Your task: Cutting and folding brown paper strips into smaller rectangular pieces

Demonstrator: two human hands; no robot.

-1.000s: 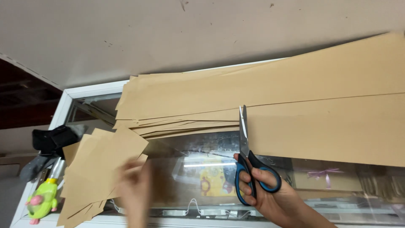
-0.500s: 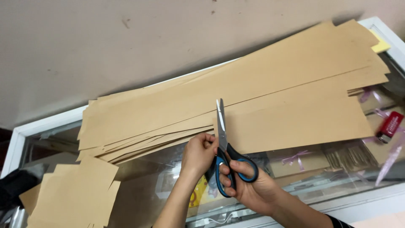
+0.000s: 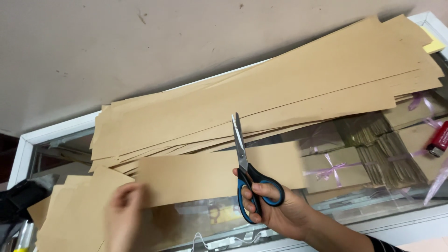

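My right hand (image 3: 284,212) grips blue-and-black scissors (image 3: 247,175), blades shut and pointing away from me. My left hand (image 3: 123,214), blurred, holds the left end of a cut strip of brown paper (image 3: 200,175) that lies across the glass in front of the scissors. Behind it a thick stack of long brown paper strips (image 3: 261,102) runs from left to upper right. A pile of shorter brown pieces (image 3: 74,210) sits at the lower left beside my left hand.
All this lies on a white-framed glass display counter (image 3: 28,140) against a beige wall. Under the glass are brown boxes tied with lilac ribbon (image 3: 333,168). A red lighter (image 3: 437,140) lies at the right edge, a black object (image 3: 23,196) at the left.
A strip now lies separate from the stack and my left hand has drawn it down and leftward. The scissors' blades have come out of the paper. The view shifted right.
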